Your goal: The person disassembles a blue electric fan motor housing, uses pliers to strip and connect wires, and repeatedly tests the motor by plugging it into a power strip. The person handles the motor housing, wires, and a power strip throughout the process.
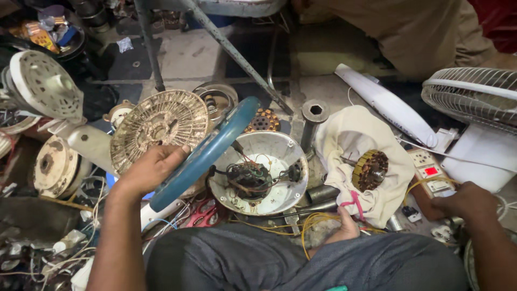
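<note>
Left hand [152, 168] grips dusty ribbed fan cover [159, 131], blue-rimmed.

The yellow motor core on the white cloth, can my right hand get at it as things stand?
Probably yes. The right hand is empty-looking and rests low beside the white cloth, with the motor core lying exposed on top, to that hand's left. Only a switch box and loose yellow wire lie between, both low.

Two hands [153, 167] [466, 202], one white cloth [361, 140], one table fan [476, 94].
</note>
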